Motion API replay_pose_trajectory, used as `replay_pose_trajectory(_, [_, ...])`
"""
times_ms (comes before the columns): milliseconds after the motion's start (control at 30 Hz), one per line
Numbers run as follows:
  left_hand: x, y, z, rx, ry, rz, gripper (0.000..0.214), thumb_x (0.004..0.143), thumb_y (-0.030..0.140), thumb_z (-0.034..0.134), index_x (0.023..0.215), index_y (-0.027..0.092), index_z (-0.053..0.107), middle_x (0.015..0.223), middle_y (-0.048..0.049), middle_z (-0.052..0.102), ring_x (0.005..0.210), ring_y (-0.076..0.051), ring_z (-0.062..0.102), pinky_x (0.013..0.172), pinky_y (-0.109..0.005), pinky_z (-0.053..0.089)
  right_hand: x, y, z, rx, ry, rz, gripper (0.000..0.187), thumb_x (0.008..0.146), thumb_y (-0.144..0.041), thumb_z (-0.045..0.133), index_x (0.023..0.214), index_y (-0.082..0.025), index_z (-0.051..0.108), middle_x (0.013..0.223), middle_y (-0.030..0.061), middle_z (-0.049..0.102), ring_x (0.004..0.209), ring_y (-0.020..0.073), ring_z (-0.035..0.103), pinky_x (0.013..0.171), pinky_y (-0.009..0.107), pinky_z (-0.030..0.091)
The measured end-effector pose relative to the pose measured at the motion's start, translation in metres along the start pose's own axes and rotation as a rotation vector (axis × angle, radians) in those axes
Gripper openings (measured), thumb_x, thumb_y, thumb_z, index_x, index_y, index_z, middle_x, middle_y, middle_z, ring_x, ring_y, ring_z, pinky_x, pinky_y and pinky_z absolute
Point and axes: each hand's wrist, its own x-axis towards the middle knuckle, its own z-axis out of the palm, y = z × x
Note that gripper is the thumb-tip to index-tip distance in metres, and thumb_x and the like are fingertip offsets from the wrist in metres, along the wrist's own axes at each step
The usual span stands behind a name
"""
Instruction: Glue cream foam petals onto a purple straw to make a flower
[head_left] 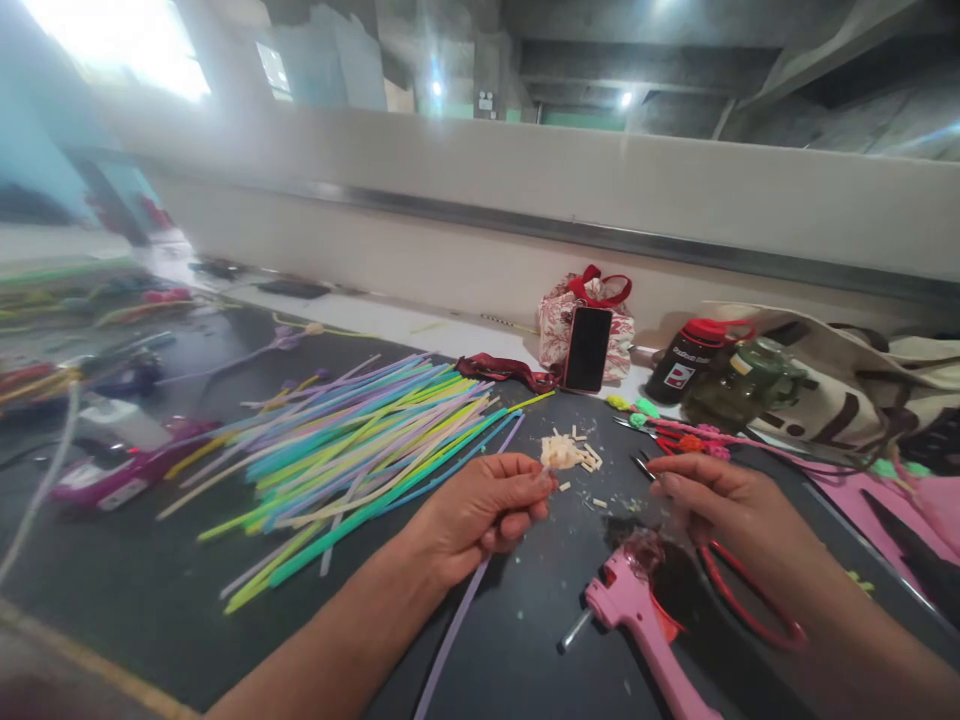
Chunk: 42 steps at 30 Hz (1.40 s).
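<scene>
My left hand (491, 505) is closed, thumb and index finger pinched together. A lilac pipe cleaner (459, 625) runs out from beneath its palm towards the near edge; the fingers hide its upper part. Just beyond the fingertips is a cream-coloured clump (559, 452) with short cut pieces around it. My right hand (720, 500) is curled around what looks like red-handled pliers (754, 598), their dark tip showing past the fingers. Below and between both hands lies a pink glue gun (637, 610) with a clear glue stick protruding.
Many coloured pipe cleaners (360, 450) lie spread at left. A phone (587, 348) leans on a patterned bag (559, 315); a black bottle (690, 360), a green jug (742, 385) and a canvas bag (847, 390) stand at right. Scissors with red handles (675, 440) lie beyond my right hand.
</scene>
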Motion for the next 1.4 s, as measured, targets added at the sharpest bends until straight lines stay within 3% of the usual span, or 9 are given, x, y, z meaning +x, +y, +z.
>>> replay_pose_trajectory(200, [0.008, -0.007, -0.001, 0.046, 0.064, 0.01, 0.017, 0.063, 0.024, 0.071, 0.07, 0.011, 0.062, 0.06, -0.0009, 0.058, 0.039, -0.002, 0.043, 0.03, -0.01, 0.024, 0.028, 0.023, 0.0, -0.208, -0.113, -0.132, 0.027, 0.073, -0.038, 0.053, 0.084, -0.017, 0.065, 0.058, 0.0001, 0.062, 0.049, 0.0138, 0.056, 0.045, 0.023, 0.039])
replay_pose_trajectory(333, [0.005, -0.003, -0.004, 0.017, 0.058, 0.031, 0.016, 0.065, 0.024, 0.069, 0.068, 0.01, 0.063, 0.058, 0.0008, 0.053, 0.039, 0.001, 0.036, 0.031, -0.008, 0.017, 0.044, 0.03, 0.001, -0.306, -0.134, -0.177, 0.018, 0.07, -0.032, 0.055, 0.077, -0.019, 0.067, 0.06, -0.0016, 0.064, 0.049, 0.0147, 0.059, 0.046, 0.024, 0.04])
replay_pose_trajectory(500, [0.001, 0.003, -0.004, -0.076, -0.013, -0.051, 0.016, 0.065, 0.025, 0.065, 0.065, 0.01, 0.061, 0.052, 0.0023, 0.048, 0.036, 0.002, 0.029, 0.032, -0.009, 0.012, 0.056, 0.023, 0.005, -0.437, -0.179, -0.256, 0.015, 0.072, -0.027, 0.053, 0.075, -0.021, 0.067, 0.059, -0.003, 0.065, 0.051, 0.0151, 0.061, 0.051, 0.024, 0.043])
replay_pose_trajectory(667, [0.005, -0.001, -0.002, -0.014, 0.03, -0.027, 0.015, 0.068, 0.026, 0.062, 0.068, 0.011, 0.061, 0.054, 0.0013, 0.05, 0.037, 0.001, 0.032, 0.033, -0.011, 0.012, 0.076, 0.021, 0.011, -0.564, -0.22, -0.34, 0.017, 0.073, -0.024, 0.051, 0.074, -0.02, 0.068, 0.059, -0.0022, 0.065, 0.051, 0.015, 0.06, 0.052, 0.024, 0.041])
replay_pose_trajectory(833, [0.009, -0.007, -0.001, 0.039, 0.077, -0.001, 0.016, 0.071, 0.027, 0.06, 0.069, 0.011, 0.062, 0.055, 0.0021, 0.049, 0.036, 0.001, 0.03, 0.032, -0.012, 0.012, 0.089, 0.022, 0.017, -0.656, -0.243, -0.441, 0.02, 0.072, -0.018, 0.05, 0.077, -0.019, 0.069, 0.073, 0.0013, 0.07, 0.065, 0.0171, 0.062, 0.06, 0.025, 0.041])
replay_pose_trajectory(1067, [0.012, -0.009, -0.003, 0.023, 0.161, 0.04, 0.016, 0.073, 0.026, 0.057, 0.073, 0.012, 0.063, 0.059, 0.0017, 0.05, 0.039, 0.0, 0.033, 0.033, -0.012, 0.013, 0.093, 0.025, 0.022, -0.694, -0.223, -0.476, 0.025, 0.073, -0.014, 0.043, 0.081, -0.019, 0.067, 0.066, -0.0001, 0.065, 0.059, 0.0146, 0.059, 0.056, 0.024, 0.041])
replay_pose_trajectory(1233, [0.013, -0.01, -0.003, 0.031, 0.195, 0.058, 0.017, 0.074, 0.027, 0.055, 0.075, 0.011, 0.062, 0.06, 0.0016, 0.05, 0.039, -0.001, 0.033, 0.034, -0.013, 0.013, 0.102, 0.018, 0.025, -0.7, -0.209, -0.513, 0.028, 0.067, -0.007, 0.039, 0.067, -0.019, 0.065, 0.07, 0.0008, 0.063, 0.062, 0.0132, 0.058, 0.058, 0.022, 0.041])
replay_pose_trajectory(1400, [0.014, -0.01, -0.004, 0.026, 0.21, 0.066, 0.016, 0.073, 0.027, 0.056, 0.074, 0.012, 0.061, 0.059, 0.002, 0.049, 0.039, -0.001, 0.032, 0.034, -0.014, 0.012, 0.118, 0.008, 0.032, -0.715, -0.228, -0.502, 0.034, 0.069, -0.005, 0.038, 0.077, -0.018, 0.067, 0.072, 0.0004, 0.066, 0.057, 0.011, 0.058, 0.052, 0.02, 0.042])
